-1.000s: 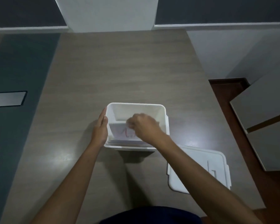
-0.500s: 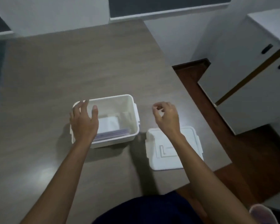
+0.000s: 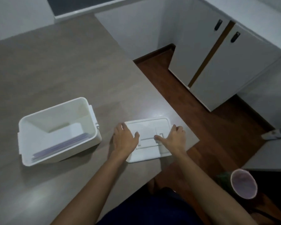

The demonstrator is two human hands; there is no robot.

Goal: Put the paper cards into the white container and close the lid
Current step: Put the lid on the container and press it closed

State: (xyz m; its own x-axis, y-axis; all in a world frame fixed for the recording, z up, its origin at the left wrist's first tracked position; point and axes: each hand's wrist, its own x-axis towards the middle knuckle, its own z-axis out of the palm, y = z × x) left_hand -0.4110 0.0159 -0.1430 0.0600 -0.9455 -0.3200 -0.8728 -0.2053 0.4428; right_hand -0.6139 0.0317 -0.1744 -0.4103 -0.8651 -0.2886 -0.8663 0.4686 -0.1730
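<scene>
Both my hands rest flat on the lid (image 3: 148,127) near the table's (image 3: 58,70) right edge: left hand (image 3: 124,140) and right hand (image 3: 174,138), fingers spread, gripping nothing. Cards (image 3: 62,146) lie inside the open white container (image 3: 94,140) beside it.

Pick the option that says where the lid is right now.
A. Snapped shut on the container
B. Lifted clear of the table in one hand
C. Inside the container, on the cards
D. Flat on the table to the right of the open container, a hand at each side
D: the lid lies flat on the table beside the open container, with the left hand and right hand at its sides.
</scene>
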